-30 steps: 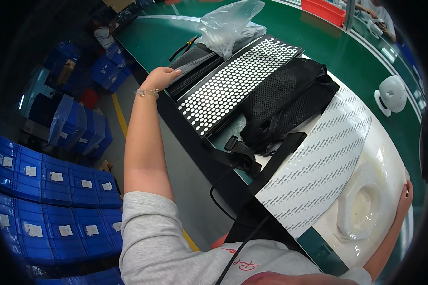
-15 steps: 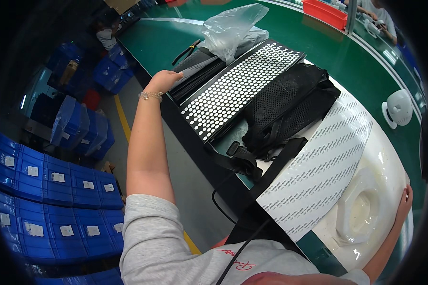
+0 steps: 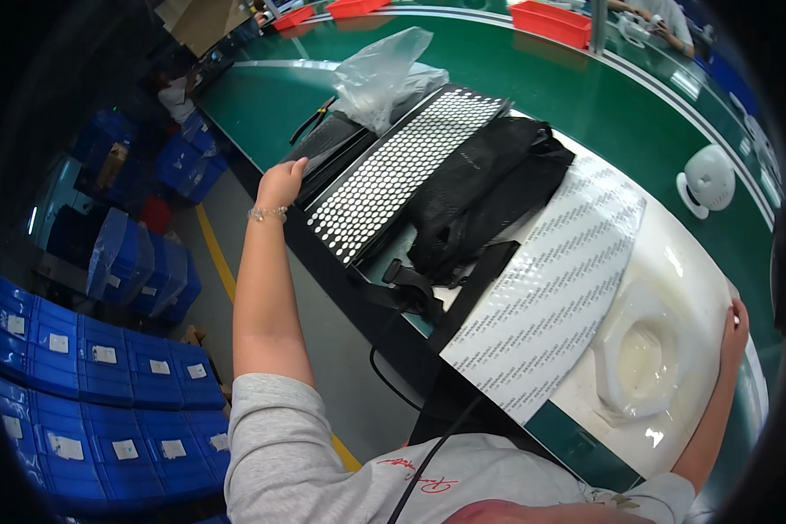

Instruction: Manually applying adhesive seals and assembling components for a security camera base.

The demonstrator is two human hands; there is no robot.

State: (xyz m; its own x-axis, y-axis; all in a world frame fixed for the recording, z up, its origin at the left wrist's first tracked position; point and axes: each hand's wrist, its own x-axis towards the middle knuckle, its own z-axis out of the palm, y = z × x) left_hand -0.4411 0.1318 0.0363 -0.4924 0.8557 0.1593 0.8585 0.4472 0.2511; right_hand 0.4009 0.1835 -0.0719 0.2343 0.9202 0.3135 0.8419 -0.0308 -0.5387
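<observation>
The left hand [image 3: 281,182] grips the near corner of a black tray stack [image 3: 327,148] at the green bench [image 3: 533,79] edge, beside a dotted sheet [image 3: 402,170]. The right hand [image 3: 732,325] lies with fingers curled on the far rim of a white moulded panel [image 3: 672,288], which rests on the bench under a label sheet [image 3: 550,288] and black bag [image 3: 489,188].

Left hand [image 3: 281,182] stays at dotted sheet's [image 3: 393,175] edge; right hand [image 3: 735,321] slides a bit inward along white tray [image 3: 672,262] rim
</observation>
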